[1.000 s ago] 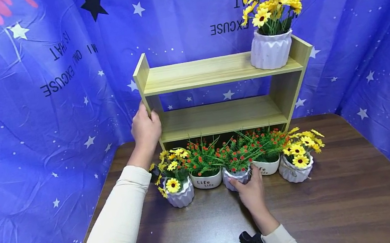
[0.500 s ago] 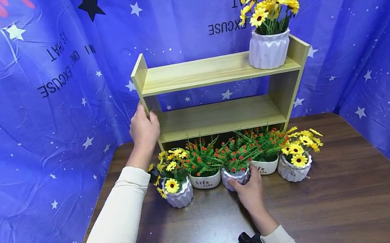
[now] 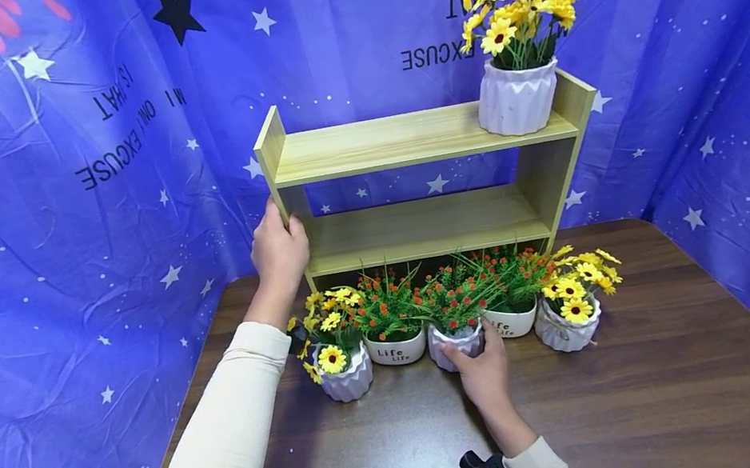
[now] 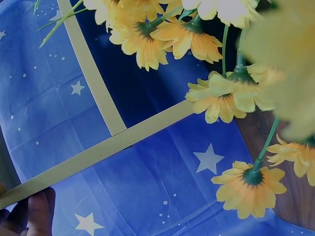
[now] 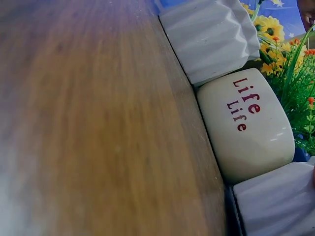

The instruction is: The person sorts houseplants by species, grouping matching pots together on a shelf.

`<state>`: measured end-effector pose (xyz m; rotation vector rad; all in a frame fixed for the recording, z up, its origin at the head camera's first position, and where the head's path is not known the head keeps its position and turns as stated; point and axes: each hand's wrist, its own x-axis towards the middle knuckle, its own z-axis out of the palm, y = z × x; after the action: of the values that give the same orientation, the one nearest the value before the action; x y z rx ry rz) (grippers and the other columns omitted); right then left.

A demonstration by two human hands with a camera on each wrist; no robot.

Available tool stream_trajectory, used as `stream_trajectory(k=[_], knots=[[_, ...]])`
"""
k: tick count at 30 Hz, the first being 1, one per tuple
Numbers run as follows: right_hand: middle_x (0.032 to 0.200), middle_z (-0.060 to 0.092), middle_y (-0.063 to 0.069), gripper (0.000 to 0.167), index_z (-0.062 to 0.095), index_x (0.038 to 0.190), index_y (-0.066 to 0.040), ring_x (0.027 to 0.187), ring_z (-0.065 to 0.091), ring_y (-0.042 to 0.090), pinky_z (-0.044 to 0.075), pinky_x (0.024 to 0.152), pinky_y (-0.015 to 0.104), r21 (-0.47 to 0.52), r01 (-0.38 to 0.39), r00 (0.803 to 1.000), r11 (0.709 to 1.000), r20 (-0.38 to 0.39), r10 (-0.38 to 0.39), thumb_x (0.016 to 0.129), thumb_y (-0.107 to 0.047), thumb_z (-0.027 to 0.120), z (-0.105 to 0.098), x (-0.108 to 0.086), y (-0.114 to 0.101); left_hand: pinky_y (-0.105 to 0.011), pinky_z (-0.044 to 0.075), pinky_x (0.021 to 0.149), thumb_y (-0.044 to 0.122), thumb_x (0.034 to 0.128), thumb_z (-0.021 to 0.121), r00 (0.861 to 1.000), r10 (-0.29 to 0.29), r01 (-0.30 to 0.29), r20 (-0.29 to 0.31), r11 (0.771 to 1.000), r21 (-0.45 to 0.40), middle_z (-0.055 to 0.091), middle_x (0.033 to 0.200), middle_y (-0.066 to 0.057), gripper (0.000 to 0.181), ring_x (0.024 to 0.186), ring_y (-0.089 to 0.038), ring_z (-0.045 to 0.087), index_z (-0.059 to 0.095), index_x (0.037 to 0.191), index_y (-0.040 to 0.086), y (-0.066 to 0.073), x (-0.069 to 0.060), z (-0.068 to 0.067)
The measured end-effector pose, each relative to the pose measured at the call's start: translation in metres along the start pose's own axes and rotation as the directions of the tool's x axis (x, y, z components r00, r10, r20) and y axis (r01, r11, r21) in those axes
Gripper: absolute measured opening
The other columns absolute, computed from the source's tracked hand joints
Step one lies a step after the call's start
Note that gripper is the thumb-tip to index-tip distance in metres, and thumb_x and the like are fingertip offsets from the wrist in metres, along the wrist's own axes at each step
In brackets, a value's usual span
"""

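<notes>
In the head view, my left hand point(image 3: 278, 252) grips the left side panel of a light wooden shelf point(image 3: 369, 144); its fingertips also show in the left wrist view. My right hand point(image 3: 487, 379) holds a ridged whitish flowerpot point(image 3: 451, 345) with a red-flowered green plant point(image 3: 453, 299), thumb at its front and fingers on its right side. This pot stands in the middle of a row before the shelf. White oval "Life" planters point(image 3: 392, 351) flank it on both sides. Pots of yellow daisies point(image 3: 349, 379) stand at each end of the row.
A pot of yellow daisies point(image 3: 520, 95) sits at the right end of the top shelf. The row of pots partly hides the bottom of the shelf. A brown wooden table point(image 3: 657, 370) carries everything, and a blue starry curtain point(image 3: 94, 252) hangs behind and at both sides.
</notes>
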<state>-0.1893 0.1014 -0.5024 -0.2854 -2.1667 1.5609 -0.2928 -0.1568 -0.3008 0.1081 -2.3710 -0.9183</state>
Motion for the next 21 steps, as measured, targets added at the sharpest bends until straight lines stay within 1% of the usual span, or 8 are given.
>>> stream_trajectory(k=[4, 6, 9, 12, 14, 17, 18, 21], knots=[[0.123, 0.05, 0.021, 0.075, 0.047, 0.127, 0.004, 0.114, 0.045, 0.031, 0.032, 0.097, 0.042, 0.028, 0.03, 0.999, 0.999, -0.013, -0.03, 0.065, -0.017, 0.083, -0.007, -0.001, -0.006, -0.055, 0.043, 0.072, 0.023, 0.0927, 0.046, 1.0, 0.013, -0.013, -0.013, 1.0, 0.012, 0.062, 0.113, -0.012, 0.039, 0.097, -0.04, 0.059, 0.046, 0.132, 0.017, 0.001, 0.0, 0.0], [0.121, 0.053, 0.018, 0.073, 0.048, 0.127, 0.002, 0.111, 0.049, 0.028, 0.036, 0.093, 0.038, 0.047, 0.037, 0.999, 0.998, -0.008, -0.037, 0.065, -0.017, 0.083, -0.011, -0.001, -0.011, -0.055, 0.043, 0.072, 0.023, 0.0925, 0.046, 1.0, 0.021, -0.021, -0.021, 1.0, 0.017, 0.062, 0.113, -0.013, 0.04, 0.098, -0.04, 0.059, 0.046, 0.132, 0.016, 0.002, 0.0, 0.0], [0.117, 0.055, 0.014, 0.072, 0.049, 0.126, 0.0, 0.103, 0.054, 0.024, 0.042, 0.084, 0.029, 0.069, 0.037, 0.999, 0.997, 0.009, -0.038, 0.065, -0.019, 0.084, -0.019, -0.001, -0.019, -0.055, 0.043, 0.073, 0.023, 0.0921, 0.046, 0.999, 0.022, -0.022, -0.024, 1.0, 0.017, 0.061, 0.114, -0.013, 0.041, 0.098, -0.04, 0.058, 0.046, 0.132, 0.016, 0.002, 0.001, 0.001], [0.116, 0.056, 0.013, 0.074, 0.047, 0.127, 0.001, 0.099, 0.057, 0.023, 0.045, 0.076, 0.018, 0.077, 0.031, 0.999, 0.997, 0.029, -0.034, 0.066, -0.02, 0.083, -0.028, 0.0, -0.029, -0.055, 0.043, 0.073, 0.023, 0.092, 0.047, 1.0, 0.02, -0.02, -0.023, 1.0, 0.018, 0.061, 0.114, -0.013, 0.041, 0.099, -0.04, 0.058, 0.046, 0.132, 0.016, 0.001, 0.001, 0.001], [0.117, 0.055, 0.014, 0.077, 0.044, 0.129, 0.002, 0.1, 0.057, 0.024, 0.045, 0.073, 0.014, 0.082, 0.026, 0.999, 0.996, 0.043, -0.03, 0.067, -0.021, 0.083, -0.035, 0.001, -0.036, -0.055, 0.043, 0.073, 0.023, 0.092, 0.047, 1.0, 0.018, -0.017, -0.022, 1.0, 0.019, 0.061, 0.114, -0.013, 0.041, 0.098, -0.04, 0.058, 0.046, 0.133, 0.016, 0.001, 0.001, 0.001], [0.117, 0.055, 0.015, 0.078, 0.042, 0.13, 0.003, 0.101, 0.056, 0.024, 0.045, 0.074, 0.014, 0.1, 0.03, 0.998, 0.994, 0.058, -0.036, 0.068, -0.02, 0.083, -0.044, 0.004, -0.048, -0.055, 0.043, 0.073, 0.023, 0.092, 0.047, 1.0, 0.012, -0.012, -0.019, 1.0, 0.021, 0.061, 0.114, -0.012, 0.04, 0.098, -0.04, 0.059, 0.046, 0.132, 0.016, 0.001, 0.0, 0.002], [0.115, 0.056, 0.014, 0.076, 0.043, 0.129, 0.002, 0.1, 0.057, 0.023, 0.046, 0.073, 0.015, 0.114, 0.033, 0.997, 0.993, 0.061, -0.041, 0.068, -0.02, 0.083, -0.046, 0.005, -0.052, -0.055, 0.043, 0.072, 0.023, 0.0921, 0.047, 1.0, 0.01, -0.01, -0.018, 1.0, 0.021, 0.062, 0.114, -0.012, 0.04, 0.097, -0.04, 0.059, 0.046, 0.131, 0.016, 0.001, 0.0, 0.002], [0.113, 0.057, 0.011, 0.071, 0.045, 0.126, -0.001, 0.099, 0.056, 0.02, 0.048, 0.077, 0.021, 0.15, 0.056, 0.996, 0.987, 0.066, -0.066, 0.068, -0.019, 0.082, -0.054, 0.012, -0.064, -0.055, 0.043, 0.072, 0.023, 0.0923, 0.046, 1.0, 0.005, -0.005, -0.017, 1.0, 0.022, 0.062, 0.113, -0.012, 0.039, 0.097, -0.04, 0.059, 0.047, 0.13, 0.017, 0.0, 0.0, 0.002]])
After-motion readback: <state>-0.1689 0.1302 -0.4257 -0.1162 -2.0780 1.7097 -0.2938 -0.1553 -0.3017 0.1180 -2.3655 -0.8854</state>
